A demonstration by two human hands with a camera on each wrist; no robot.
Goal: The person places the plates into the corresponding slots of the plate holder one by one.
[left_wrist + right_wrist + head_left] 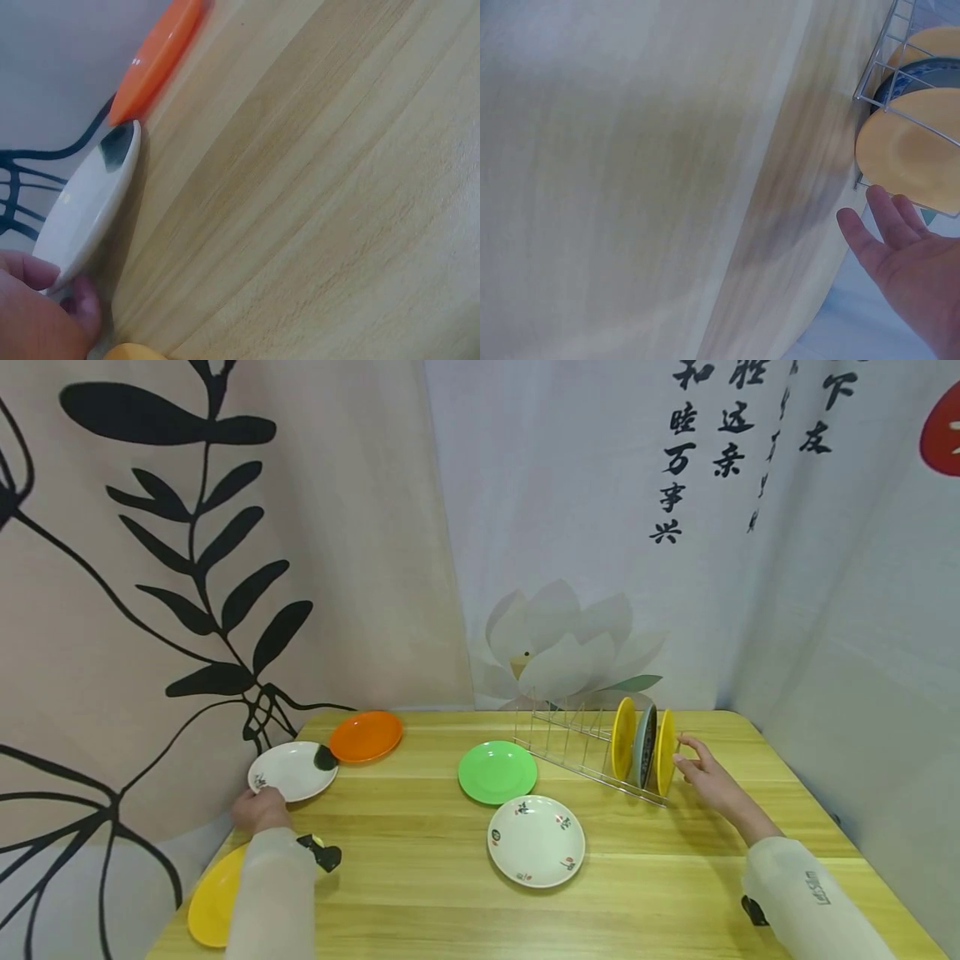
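Observation:
At the table's left edge, my left hand (262, 812) pinches the near rim of a white plate (292, 770) with a dark patch. In the left wrist view the thumb lies over the plate's rim and a finger is beneath it. On the right, my right hand (707, 775) is beside a wire dish rack (577, 767), its fingers spread and holding nothing. It is nearest the outer yellow plate (666, 753) standing in the rack; whether a fingertip touches it I cannot tell. A blue-grey plate (642, 745) and another yellow plate (622, 739) stand beside that one.
An orange plate (366, 736) lies at the back left, close to the white plate. A green plate (497, 772) and a patterned white plate (536, 842) lie mid-table. Another yellow plate (213, 902) is partly under the left forearm. Curtains (360, 568) hang behind the wooden table (420, 877).

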